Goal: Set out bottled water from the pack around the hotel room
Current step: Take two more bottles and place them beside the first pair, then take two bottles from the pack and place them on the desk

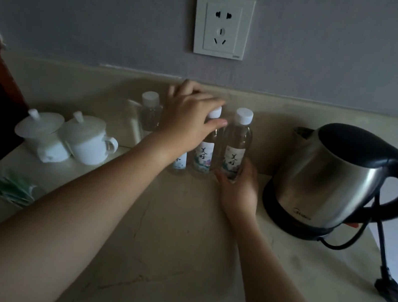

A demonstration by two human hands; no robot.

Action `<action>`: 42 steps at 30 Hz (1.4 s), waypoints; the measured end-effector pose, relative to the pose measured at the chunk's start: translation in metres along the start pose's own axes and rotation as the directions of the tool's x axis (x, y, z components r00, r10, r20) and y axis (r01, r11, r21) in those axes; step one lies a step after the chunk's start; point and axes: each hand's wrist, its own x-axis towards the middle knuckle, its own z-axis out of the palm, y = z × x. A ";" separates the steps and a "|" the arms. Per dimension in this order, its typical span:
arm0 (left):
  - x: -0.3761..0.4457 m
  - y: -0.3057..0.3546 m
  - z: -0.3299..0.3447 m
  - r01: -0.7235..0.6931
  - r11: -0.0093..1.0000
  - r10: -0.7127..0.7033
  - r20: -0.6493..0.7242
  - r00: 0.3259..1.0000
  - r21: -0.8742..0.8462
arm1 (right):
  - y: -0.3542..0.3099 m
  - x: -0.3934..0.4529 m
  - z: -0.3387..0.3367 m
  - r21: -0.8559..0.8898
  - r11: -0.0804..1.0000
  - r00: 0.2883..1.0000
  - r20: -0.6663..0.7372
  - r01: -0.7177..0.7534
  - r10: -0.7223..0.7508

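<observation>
Several clear water bottles with white caps and flowered labels stand in a row near the wall on the beige stone counter point(177, 239). My left hand point(187, 120) reaches over their tops, with fingers and thumb closed around the cap and neck of the middle bottle point(204, 154). It hides the top of the bottle just left of that one point(180, 163). My right hand point(240, 186) wraps around the base of the rightmost bottle point(237, 141). Another bottle point(149, 113) stands apart at the back left. No pack is in view.
A steel electric kettle point(333, 178) sits on its black base at the right, its cord and plug point(389, 288) lying near the counter's edge. Two white lidded cups point(84, 139) stand at the left, green sachets point(14, 188) in front of them. A wall socket point(222, 25) is above.
</observation>
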 end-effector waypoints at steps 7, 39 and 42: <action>-0.005 0.014 0.013 -0.003 0.965 0.030 -0.096 0.995 0.261 | -0.001 -0.001 -0.001 0.005 1.000 1.000 0.008 0.001 -0.001; -0.162 -0.069 -0.170 0.228 0.972 -0.184 -0.417 0.890 0.059 | -0.121 -0.092 0.037 0.164 0.982 0.995 -0.054 0.091 -0.083; -0.200 -0.101 -0.240 0.304 0.947 -0.226 -0.451 0.863 0.107 | -0.203 -0.126 0.083 0.348 0.910 0.942 0.160 0.224 -0.293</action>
